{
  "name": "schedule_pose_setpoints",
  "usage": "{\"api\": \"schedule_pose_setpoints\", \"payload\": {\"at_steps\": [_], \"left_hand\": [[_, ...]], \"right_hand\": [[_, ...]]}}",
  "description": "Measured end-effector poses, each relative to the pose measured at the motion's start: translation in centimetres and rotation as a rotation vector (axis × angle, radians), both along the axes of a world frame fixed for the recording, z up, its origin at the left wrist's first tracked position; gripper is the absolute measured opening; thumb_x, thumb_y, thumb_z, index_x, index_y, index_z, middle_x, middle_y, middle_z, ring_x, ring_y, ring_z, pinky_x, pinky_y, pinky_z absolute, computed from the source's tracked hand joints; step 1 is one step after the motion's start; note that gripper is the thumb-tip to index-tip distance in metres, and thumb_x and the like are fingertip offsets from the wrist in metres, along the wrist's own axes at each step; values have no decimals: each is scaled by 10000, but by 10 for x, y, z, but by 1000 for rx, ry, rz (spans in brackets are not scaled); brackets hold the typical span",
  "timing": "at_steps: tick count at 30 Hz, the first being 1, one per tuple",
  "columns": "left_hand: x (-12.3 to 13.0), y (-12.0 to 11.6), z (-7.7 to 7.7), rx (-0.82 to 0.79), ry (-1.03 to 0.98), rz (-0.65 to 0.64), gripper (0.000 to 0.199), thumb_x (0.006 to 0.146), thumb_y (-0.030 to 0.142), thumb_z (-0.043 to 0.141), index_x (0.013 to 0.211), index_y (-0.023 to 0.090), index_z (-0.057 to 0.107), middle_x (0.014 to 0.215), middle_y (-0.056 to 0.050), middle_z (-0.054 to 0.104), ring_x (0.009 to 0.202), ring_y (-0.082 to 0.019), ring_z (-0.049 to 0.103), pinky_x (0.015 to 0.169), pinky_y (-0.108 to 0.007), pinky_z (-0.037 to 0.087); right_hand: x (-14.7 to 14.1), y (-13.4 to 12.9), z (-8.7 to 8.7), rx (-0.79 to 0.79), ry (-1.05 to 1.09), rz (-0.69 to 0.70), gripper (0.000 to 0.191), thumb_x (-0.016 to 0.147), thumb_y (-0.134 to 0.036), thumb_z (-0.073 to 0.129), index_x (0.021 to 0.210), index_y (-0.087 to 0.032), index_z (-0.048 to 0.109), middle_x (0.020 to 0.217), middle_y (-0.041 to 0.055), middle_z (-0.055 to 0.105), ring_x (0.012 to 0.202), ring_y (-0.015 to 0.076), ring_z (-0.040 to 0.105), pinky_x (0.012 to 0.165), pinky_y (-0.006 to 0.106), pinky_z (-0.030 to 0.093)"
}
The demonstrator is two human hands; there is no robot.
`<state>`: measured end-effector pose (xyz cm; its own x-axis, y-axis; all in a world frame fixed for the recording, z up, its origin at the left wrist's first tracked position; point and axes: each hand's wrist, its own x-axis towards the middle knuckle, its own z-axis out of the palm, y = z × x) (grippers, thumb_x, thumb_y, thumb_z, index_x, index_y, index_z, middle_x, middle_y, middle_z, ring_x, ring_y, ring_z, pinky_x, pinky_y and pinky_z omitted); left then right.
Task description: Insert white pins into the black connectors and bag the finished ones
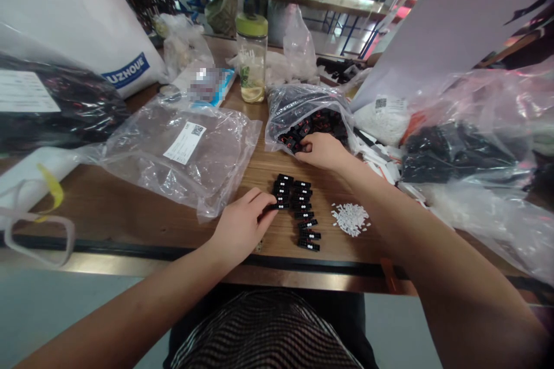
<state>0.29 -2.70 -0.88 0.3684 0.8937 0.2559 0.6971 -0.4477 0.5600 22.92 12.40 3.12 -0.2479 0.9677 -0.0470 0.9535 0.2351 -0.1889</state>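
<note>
Two columns of small black connectors point(302, 199) with white dots on their ends lie on the wooden table. My left hand point(242, 225) has its thumb and fingers closed around the end of a black connector point(282, 206) at the bottom of the left column. At the mouth of a clear plastic bag point(281, 105), my right hand point(324, 151) pinches a black connector point(291, 143) among the many loose ones with red-orange parts. Its fingertips are partly hidden. A pile of tiny white pieces point(351, 219) lies beside the right forearm.
Left of the connectors lies a flat clear bag point(173, 144) with a label. A green-lidded bottle point(251, 60) stands behind. Filled bags point(467, 150) crowd the right side, with a white sack point(86, 23) at left. The table's front edge point(277, 274) runs near my lap.
</note>
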Motion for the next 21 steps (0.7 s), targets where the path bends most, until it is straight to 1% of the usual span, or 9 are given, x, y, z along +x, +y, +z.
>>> {"api": "schedule_pose_setpoints", "payload": {"at_steps": [7,9,11,13,15,17,18,19,21], "left_hand": [[2,3,0,0,0,15,137,927,146,595,1050,203,614,909,6,582,747,-142,593,716,-296,494],[2,3,2,-14,-6,23,152,914,149,613,1055,206,613,922,9,589,710,-127,587,697,-288,500],[2,1,5,-6,-15,44,128,903,173,636,1024,206,613,933,10,595,663,-112,573,662,-277,504],[1,-1,9,58,-52,56,94,911,194,636,1001,207,610,958,0,607,700,-121,597,676,-283,524],[1,-4,11,166,-105,31,139,930,211,622,1068,217,604,1048,-32,622,857,-162,643,746,-312,555],[0,-9,13,285,-125,-27,275,937,233,629,1206,234,571,1199,-75,612,1043,-212,639,824,-351,572],[0,-11,13,339,-117,-60,338,937,241,634,1263,243,547,1261,-90,597,1094,-225,629,851,-364,574],[-1,-14,14,389,-99,-96,371,939,241,632,1296,251,534,1290,-96,593,1106,-228,630,866,-367,575],[-2,-18,13,454,-53,-176,342,959,211,590,1295,258,547,1243,-76,636,1045,-210,657,858,-348,579]], "right_hand": [[0,2,-5,10,14,-27,332,779,-406,628,975,-167,750,948,98,740,788,225,651,656,310,439],[2,0,-2,8,17,-46,326,775,-411,636,950,-157,743,900,97,739,769,226,649,642,309,435],[6,-10,6,26,23,-66,325,774,-419,643,938,-152,728,853,93,733,747,226,644,626,312,426],[9,-28,19,66,63,-70,313,771,-409,650,946,-156,710,831,83,725,724,216,633,616,311,418],[9,-55,34,73,154,-21,279,762,-374,655,951,-172,696,813,57,715,696,191,619,612,299,413],[2,-87,49,-34,248,112,225,752,-342,654,916,-192,685,762,21,699,665,163,605,608,281,409],[-3,-103,54,-72,260,171,223,752,-343,657,918,-196,680,774,16,700,680,160,606,614,279,406],[-10,-118,59,-93,258,208,228,740,-331,663,925,-198,679,792,15,702,691,158,603,613,276,401],[-23,-142,64,-142,266,273,196,739,-329,666,882,-195,670,796,13,696,695,150,587,625,273,400]]}}
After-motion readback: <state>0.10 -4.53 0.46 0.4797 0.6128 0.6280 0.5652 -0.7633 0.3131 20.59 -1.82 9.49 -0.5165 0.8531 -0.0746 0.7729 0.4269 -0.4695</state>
